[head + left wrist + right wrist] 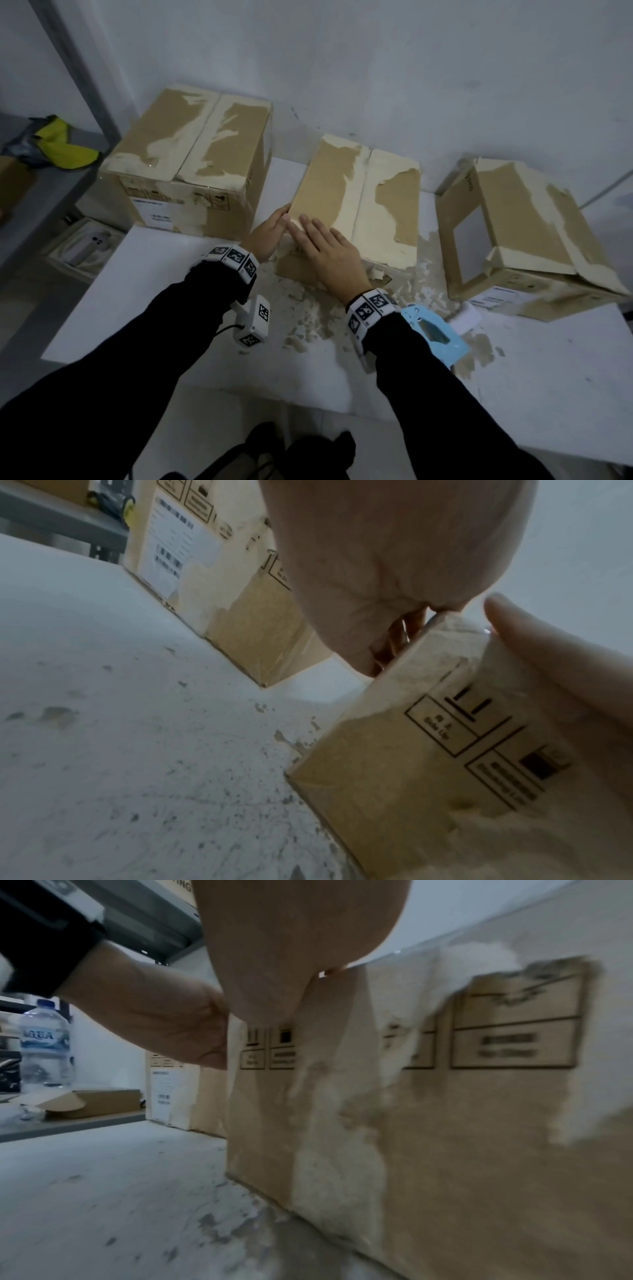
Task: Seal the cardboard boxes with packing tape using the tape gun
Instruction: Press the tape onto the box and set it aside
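Note:
Three worn cardboard boxes stand on the white table (137,298): a large box (185,161) at the left, a middle box (356,202) with closed flaps, and a right box (513,233) with an open flap. My left hand (270,229) grips the middle box's near left corner, fingers on its side (394,642). Pressed flat on top of that same corner is my right hand (325,250), its fingers straight. The light blue tape gun (435,332) lies on the table beside my right wrist, and neither hand touches it.
Torn paper scraps (308,318) litter the table in front of the middle box. A grey shelf (51,192) at the left holds a yellow item (61,144), a water bottle (44,1042) and a flat carton (89,1102). The wall (376,68) stands right behind the boxes.

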